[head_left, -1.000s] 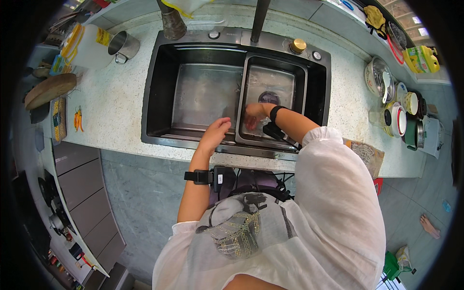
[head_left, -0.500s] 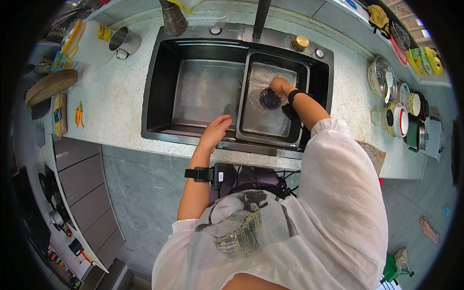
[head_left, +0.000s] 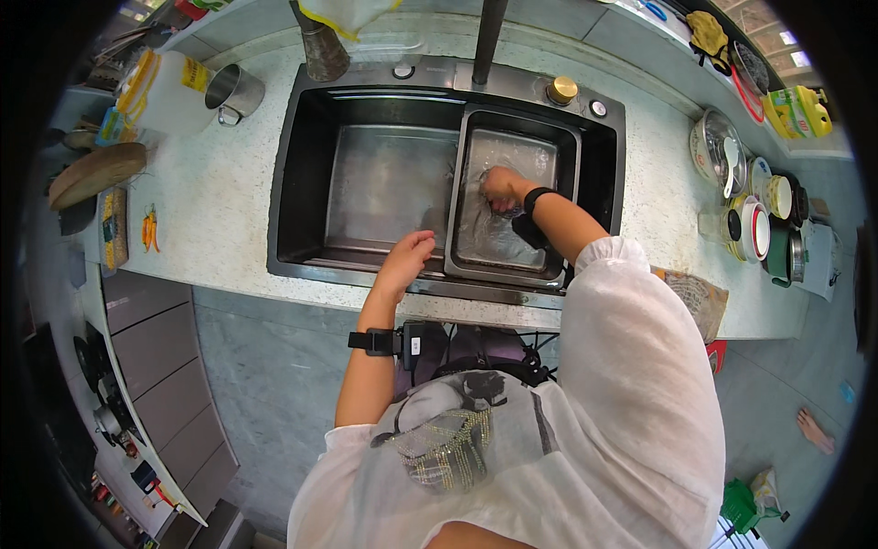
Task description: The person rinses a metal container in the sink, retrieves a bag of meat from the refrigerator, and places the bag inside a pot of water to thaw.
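Bent over the right-hand inner basin (head_left: 455, 210) of the dark double sink (head_left: 279, 220), my right hand (head_left: 501, 188) reaches down to its bottom. Its fingers curl downward, and whether they grip anything is hidden. Rippling water surrounds them, and the round dark drain lies largely out of sight beneath the hand. My left hand (head_left: 402, 263) hovers over the sink's front rim beside the divider. Its fingers are loosely bent, with nothing visible in them. The wide left basin (head_left: 393, 188) has a wet metal floor.
Behind the sink stand a dark faucet (head_left: 489, 41) and a gold knob (head_left: 562, 90). A metal mug (head_left: 235, 91), a large white jug (head_left: 174, 87) and orange chillies (head_left: 150, 231) are on the left counter. Bowls (head_left: 718, 146) and stacked containers (head_left: 754, 229) line the right. A cloth (head_left: 695, 302) lies at the front edge.
My right hand has moved left and down in the inner basin, now covering the dark round drain. The water ripples more around it. My left hand stays nearly in place.
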### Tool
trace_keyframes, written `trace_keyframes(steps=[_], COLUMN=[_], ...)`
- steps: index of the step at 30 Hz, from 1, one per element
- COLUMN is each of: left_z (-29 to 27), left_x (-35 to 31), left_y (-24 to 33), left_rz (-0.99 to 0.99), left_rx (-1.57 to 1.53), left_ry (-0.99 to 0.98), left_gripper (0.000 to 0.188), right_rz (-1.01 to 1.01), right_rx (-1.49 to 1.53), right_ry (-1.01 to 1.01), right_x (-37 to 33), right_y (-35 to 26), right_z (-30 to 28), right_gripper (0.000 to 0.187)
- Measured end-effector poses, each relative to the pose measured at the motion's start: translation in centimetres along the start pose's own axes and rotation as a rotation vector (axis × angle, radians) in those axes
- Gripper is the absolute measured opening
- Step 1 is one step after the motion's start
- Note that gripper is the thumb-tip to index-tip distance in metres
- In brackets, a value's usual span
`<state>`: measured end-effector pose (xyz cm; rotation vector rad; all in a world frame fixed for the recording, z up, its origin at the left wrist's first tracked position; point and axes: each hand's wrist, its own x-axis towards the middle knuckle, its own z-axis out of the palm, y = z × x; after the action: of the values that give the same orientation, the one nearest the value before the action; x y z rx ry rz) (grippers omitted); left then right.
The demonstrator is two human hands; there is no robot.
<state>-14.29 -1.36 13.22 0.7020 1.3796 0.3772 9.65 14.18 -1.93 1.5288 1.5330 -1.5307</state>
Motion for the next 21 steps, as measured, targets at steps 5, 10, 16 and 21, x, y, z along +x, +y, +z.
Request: trace_keyframes(steps=[5,10,16,21], left_z=[-0.2,0.0,-0.4,-0.7], left_x=[-0.3,0.0,-0.2,-0.2], left_y=[-0.3,0.0,-0.1,-0.4], left_rz=[0.012,0.016,0.007,0.011], left_rx=[-0.044,-0.047,-0.029,-0.046], left_ry=[0.015,0.005,0.021,0.032], left_gripper=[0.044,0.044,0.042,0.041], right_rz=[0.103,0.043,0.109,0.027], right_rx=[-0.043,-0.285,0.068,0.11], right_ry=[0.14,-0.18,-0.089,0.274], right_x=[-2.3,-0.9,0.5,-2.9], right_y=[3.0,3.4,0.7,1.6], right_z=[-1.1,2.7,1.4,-0.4], right_gripper=[0.032,0.038,0.035,0.032])
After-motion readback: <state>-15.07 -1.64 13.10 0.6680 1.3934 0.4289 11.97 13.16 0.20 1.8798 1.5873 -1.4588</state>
